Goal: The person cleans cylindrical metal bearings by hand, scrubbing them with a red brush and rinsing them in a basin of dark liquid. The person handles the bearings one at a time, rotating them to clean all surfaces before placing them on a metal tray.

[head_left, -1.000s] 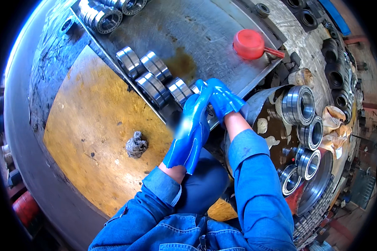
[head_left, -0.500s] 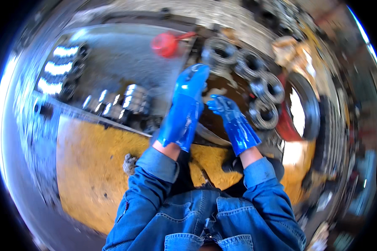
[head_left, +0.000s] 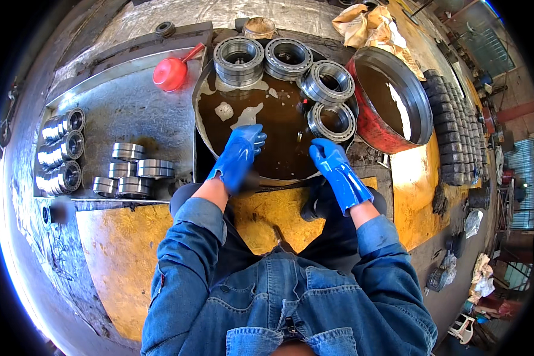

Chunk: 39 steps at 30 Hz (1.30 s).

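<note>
Both my hands wear long blue rubber gloves. My left hand point(head_left: 241, 153) hangs over the near left part of a round drum point(head_left: 199, 127) of dark brown liquid. It holds nothing I can see, and its fingers are loosely bent and apart. At the drum's near right edge is my right hand point(head_left: 333, 169), just below a steel bearing ring point(head_left: 312, 126). Its fingers are loosely curled with nothing visible in them; their undersides are hidden. More bearings, among them a large one point(head_left: 238, 74) and another point(head_left: 288, 74), sit along the drum's far and right rim. Pale foam patches point(head_left: 249, 114) float on the liquid.
A metal tray point(head_left: 142, 95) on the left bears a red dipper point(head_left: 171, 73), bearings lying on their sides point(head_left: 59, 126) and stacked rings point(head_left: 154, 168). On the right stand a red-sided drum point(head_left: 365, 121) of liquid and rows of dark rings point(head_left: 451, 127). Yellow boards point(head_left: 124, 255) lie nearer me.
My view has swung and steadied, so the tray and drum show farther left and sharper. My hands have moved farther apart, the left now lower over the drum.
</note>
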Each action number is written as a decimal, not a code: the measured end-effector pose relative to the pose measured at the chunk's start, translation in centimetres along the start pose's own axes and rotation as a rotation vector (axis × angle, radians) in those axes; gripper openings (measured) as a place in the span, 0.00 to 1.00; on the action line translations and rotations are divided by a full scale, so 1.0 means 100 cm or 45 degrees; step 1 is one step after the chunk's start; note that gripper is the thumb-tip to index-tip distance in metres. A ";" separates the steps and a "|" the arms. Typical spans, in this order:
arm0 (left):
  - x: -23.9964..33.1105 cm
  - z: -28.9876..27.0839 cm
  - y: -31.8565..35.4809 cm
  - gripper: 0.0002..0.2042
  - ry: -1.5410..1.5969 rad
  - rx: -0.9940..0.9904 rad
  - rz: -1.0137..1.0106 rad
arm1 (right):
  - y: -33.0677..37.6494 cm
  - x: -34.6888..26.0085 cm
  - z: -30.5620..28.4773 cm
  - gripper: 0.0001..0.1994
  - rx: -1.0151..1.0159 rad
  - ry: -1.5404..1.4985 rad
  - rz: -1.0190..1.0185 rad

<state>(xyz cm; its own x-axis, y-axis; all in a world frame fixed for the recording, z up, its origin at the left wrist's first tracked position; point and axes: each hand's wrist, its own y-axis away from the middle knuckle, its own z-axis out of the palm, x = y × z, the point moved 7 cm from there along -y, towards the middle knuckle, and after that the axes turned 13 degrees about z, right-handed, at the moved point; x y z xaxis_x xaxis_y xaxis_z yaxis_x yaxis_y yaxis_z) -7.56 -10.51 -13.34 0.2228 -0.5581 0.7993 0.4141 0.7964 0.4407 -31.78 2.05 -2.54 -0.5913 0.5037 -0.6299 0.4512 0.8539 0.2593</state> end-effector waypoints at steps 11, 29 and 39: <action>-0.025 0.026 0.011 0.30 -0.503 -0.233 0.079 | -0.049 -0.018 0.035 0.22 -0.036 0.583 0.245; -0.004 0.015 0.028 0.24 -0.269 -0.010 -0.164 | -0.067 0.019 0.066 0.25 -0.226 0.485 0.394; -0.001 0.021 0.040 0.24 -0.270 -0.054 -0.079 | -0.042 0.001 0.005 0.25 -0.119 0.836 0.457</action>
<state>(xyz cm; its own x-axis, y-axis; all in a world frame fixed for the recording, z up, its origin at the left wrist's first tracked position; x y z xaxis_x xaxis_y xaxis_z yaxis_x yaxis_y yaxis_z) -7.77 -6.79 -10.79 0.0067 -0.5408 0.8411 0.4591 0.7489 0.4779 -33.45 -1.54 -4.05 -0.7089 0.7025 0.0633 0.6498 0.6155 0.4460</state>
